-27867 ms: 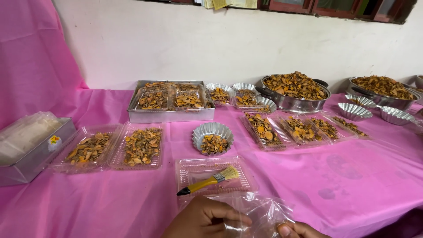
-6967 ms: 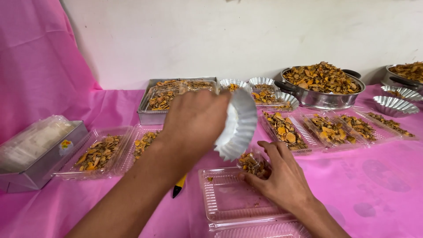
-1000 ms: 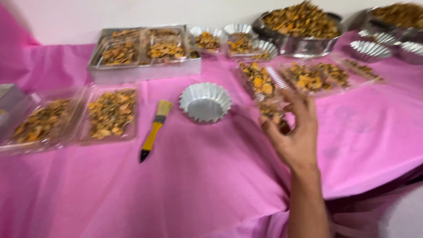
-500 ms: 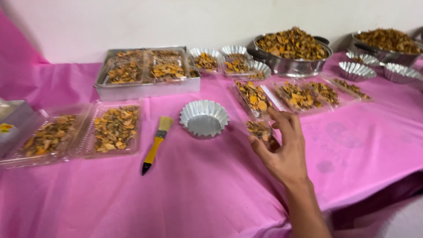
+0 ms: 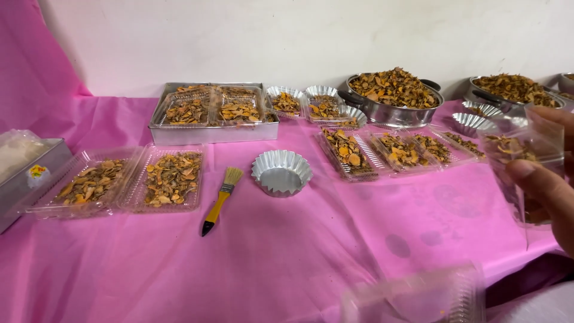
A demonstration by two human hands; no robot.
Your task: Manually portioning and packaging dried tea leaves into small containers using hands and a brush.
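Brush (image 5: 219,200): lying on the pink worktop (image 5: 287,251), beside the filled trays.
Empty foil cup (image 5: 281,172): just right of it.
Blurred clear tray (image 5: 418,294): bottom edge.
Right hand (image 5: 547,179): far right, fingers closed on a clear bag (image 5: 523,152) of dried pieces.
Left hand: unseen.

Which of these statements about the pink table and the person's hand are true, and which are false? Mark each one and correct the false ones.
1. The right hand holds a clear plastic bag with dried orange-brown pieces in it. True.
2. The fluted metal mould nearest the brush is full of pieces. False: it is empty.
3. The brush has a yellow handle and lies on the pink cloth. True.
4. The brush lies inside a clear tray. False: it lies on the cloth, between the clear tray and the mould.
5. The large metal pot at the back is heaped with pieces. True.
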